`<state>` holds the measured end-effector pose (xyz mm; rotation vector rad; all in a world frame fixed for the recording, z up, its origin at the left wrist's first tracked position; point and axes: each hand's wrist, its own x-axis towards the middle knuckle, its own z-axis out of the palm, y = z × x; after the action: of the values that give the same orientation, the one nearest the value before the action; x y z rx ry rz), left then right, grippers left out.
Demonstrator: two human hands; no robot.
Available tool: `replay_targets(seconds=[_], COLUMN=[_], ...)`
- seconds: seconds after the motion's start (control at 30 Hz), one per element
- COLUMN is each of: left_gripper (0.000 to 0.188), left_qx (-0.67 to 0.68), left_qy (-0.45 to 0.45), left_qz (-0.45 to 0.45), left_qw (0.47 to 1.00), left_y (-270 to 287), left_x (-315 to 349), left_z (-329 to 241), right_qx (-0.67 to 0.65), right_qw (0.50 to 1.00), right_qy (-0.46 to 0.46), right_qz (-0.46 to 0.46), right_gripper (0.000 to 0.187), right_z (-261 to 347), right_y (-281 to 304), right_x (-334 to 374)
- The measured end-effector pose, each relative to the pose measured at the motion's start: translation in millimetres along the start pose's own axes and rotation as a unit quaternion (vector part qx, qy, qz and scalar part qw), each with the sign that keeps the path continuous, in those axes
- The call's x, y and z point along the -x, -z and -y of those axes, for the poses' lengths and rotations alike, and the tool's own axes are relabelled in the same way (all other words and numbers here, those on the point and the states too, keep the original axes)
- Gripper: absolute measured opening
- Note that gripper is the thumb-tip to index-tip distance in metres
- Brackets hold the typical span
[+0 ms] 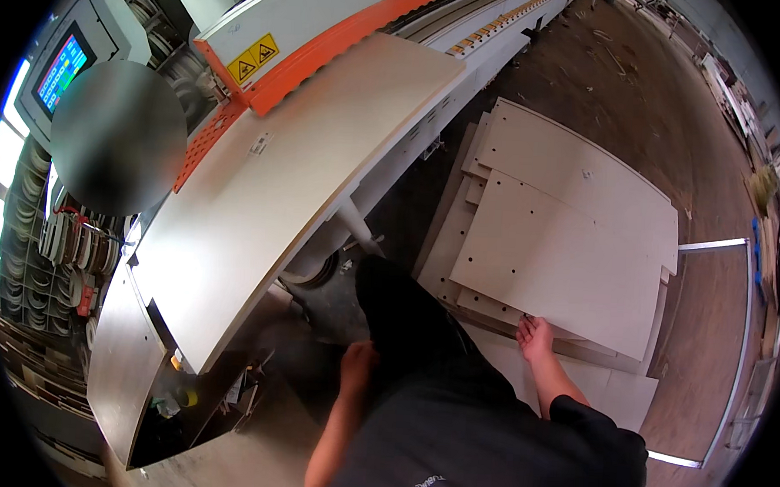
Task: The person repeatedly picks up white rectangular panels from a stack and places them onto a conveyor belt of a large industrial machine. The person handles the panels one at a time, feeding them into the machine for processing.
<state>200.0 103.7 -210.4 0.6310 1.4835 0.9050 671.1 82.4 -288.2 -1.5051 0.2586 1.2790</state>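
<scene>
My right hand (535,339) is at the near edge of a stack of boards, palm partly up and fingers loosely curled apart. Its fingertips are at the edge of the top white panel (555,259), which has small drilled holes; whether they touch it, I cannot tell. My left hand (358,366) is closed beside my dark-clothed leg; anything inside the fingers is hidden. To the left, a large pale board (297,170) lies along the machine bed, apart from both hands.
An orange and white machine (329,45) runs along the far left, with a control screen (62,71) beside it. A round, blurred shape (119,136) covers part of the view. Rolls of edging strip (25,219) hang at left. A pale metal frame (733,363) stands at right.
</scene>
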Motion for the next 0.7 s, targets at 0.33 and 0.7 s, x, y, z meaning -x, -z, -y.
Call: replay_targets(seconds=[0.33, 0.7], left_gripper=[0.023, 0.030], left_qx=[-0.042, 0.017], left_qy=[-0.035, -0.003], left_qz=[-0.012, 0.176], left_qw=[0.998, 0.984], left_y=[11, -34], left_x=[-7, 26], left_z=[24, -61], right_qx=[-0.054, -0.067], right_qw=[0.997, 0.997], right_qy=[-0.018, 0.022], right_qz=[-0.056, 0.002], right_gripper=[0.049, 0.044], right_z=[9, -10], right_y=[-10, -16], right_x=[-8, 35])
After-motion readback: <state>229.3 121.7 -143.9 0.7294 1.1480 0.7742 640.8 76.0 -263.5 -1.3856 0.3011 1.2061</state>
